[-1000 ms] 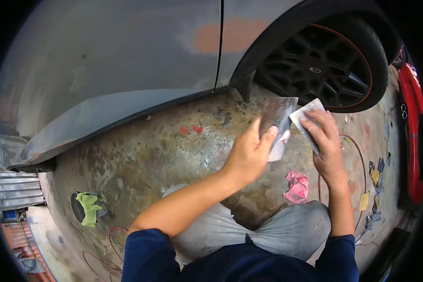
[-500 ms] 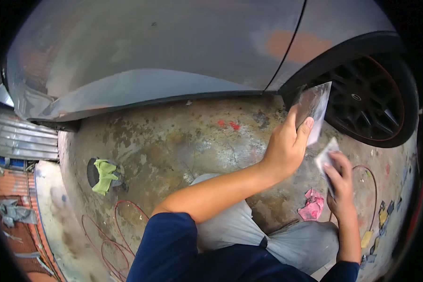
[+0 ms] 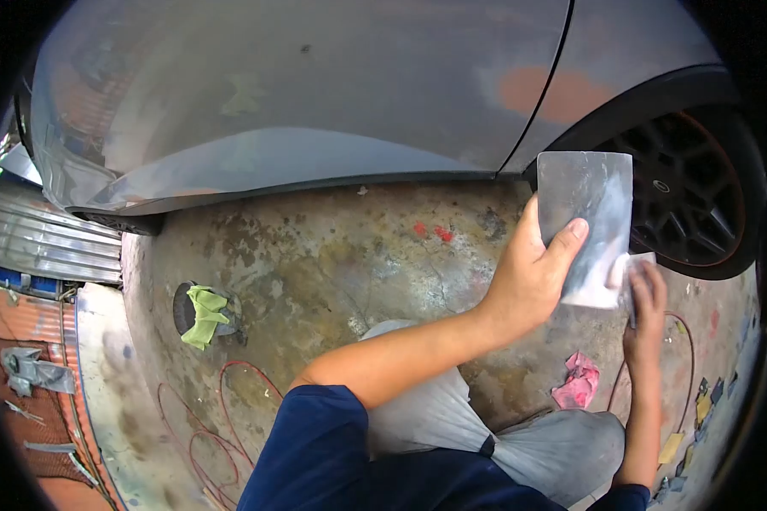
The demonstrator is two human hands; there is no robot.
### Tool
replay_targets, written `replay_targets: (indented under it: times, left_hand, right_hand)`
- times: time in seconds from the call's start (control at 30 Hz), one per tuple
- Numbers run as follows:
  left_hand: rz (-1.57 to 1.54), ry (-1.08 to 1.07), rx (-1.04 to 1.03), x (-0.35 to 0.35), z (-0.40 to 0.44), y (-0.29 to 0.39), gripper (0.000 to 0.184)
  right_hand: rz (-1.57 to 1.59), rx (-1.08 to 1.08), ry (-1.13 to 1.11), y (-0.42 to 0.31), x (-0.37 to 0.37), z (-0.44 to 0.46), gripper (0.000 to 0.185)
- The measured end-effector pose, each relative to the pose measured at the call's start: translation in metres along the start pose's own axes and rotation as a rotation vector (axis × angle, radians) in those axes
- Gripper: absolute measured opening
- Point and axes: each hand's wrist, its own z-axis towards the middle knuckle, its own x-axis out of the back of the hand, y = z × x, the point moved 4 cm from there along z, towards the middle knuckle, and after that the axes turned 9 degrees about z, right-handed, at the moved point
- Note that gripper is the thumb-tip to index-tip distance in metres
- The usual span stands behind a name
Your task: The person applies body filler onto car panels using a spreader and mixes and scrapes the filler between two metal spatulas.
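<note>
My left hand (image 3: pixel 533 268) is closed round the left edge of a flat grey rectangular plate (image 3: pixel 584 196), its thumb lying across the face. A whitish paste is smeared on the plate's lower right part. At that lower right corner, my right hand (image 3: pixel 646 307) grips a smaller pale spreader (image 3: pixel 642 260), which overlaps or meets the plate's edge. Both are raised above the floor, in front of the car's wheel (image 3: pixel 682 187).
A grey car body (image 3: pixel 315 94) with an orange-brown patch (image 3: pixel 554 94) spans the top. On the floor (image 3: pixel 341 264) lie a pink cloth (image 3: pixel 577 381), a green cloth (image 3: pixel 204 315) on a round dark object, a red hose (image 3: pixel 222 392) and several scraps at right.
The plate has turned from edge-on to face me. My right hand with the spreader has moved down from beside its upper part to its lower corner. The view has shifted, moving the car rightward.
</note>
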Motion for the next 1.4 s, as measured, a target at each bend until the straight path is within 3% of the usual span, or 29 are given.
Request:
replay_targets:
  times: [0.03, 0.17, 0.27, 0.4, 0.6, 0.83, 0.97, 1.03, 1.07, 1.13, 1.23, 1.3, 1.4]
  left_hand:
    - [0.060, -0.007, -0.051, 0.004, 0.000, 0.003, 0.035]
    - [0.050, -0.060, 0.059, 0.010, 0.006, -0.013, 0.038]
    - [0.044, -0.018, -0.063, 0.008, 0.003, -0.015, 0.038]
    - [0.103, 0.085, -0.043, 0.017, 0.005, -0.012, 0.040]
    - [0.147, 0.171, -0.172, 0.019, 0.001, -0.008, 0.037]
    - [0.100, 0.070, -0.213, 0.003, -0.007, -0.007, 0.036]
    - [0.197, 0.108, -0.299, 0.002, -0.007, -0.016, 0.034]
    - [0.177, 0.120, -0.252, 0.004, 0.000, -0.017, 0.033]
    - [0.367, 0.107, -0.175, 0.008, 0.004, -0.025, 0.030]
    - [0.691, -0.045, -0.043, 0.003, 0.013, -0.044, 0.029]
    - [0.812, -0.330, 0.484, 0.002, 0.006, -0.110, 0.035]
    - [0.898, -0.351, 0.328, -0.001, -0.007, -0.140, 0.032]
    - [0.886, -0.301, 0.434, -0.002, -0.045, -0.150, 0.033]
  right_hand:
    - [0.002, 0.065, 0.080, -0.006, 0.007, 0.006, 0.061]
    - [0.000, 0.085, 0.072, -0.023, 0.010, 0.009, 0.060]
    - [0.002, 0.118, 0.096, -0.034, 0.007, 0.011, 0.058]
    - [-0.001, 0.200, 0.131, -0.053, 0.010, 0.020, 0.055]
    - [-0.115, 0.240, 0.093, -0.074, 0.015, 0.026, 0.048]
    - [-0.103, 0.295, 0.056, -0.088, 0.011, 0.029, 0.045]
    - [-0.047, 0.362, -0.197, -0.086, -0.008, 0.019, 0.049]
    - [0.071, 0.189, -0.280, -0.057, -0.021, 0.007, 0.050]
    - [0.134, 0.102, -0.324, -0.038, -0.026, 0.002, 0.051]
    - [0.374, -0.170, -0.114, 0.001, -0.009, -0.003, 0.054]
    - [0.986, -0.733, 0.271, 0.029, 0.043, -0.031, 0.044]
    - [1.534, -0.976, 0.534, 0.035, 0.066, -0.046, 0.041]
    - [2.080, -1.137, 0.639, -0.005, 0.091, -0.055, 0.047]
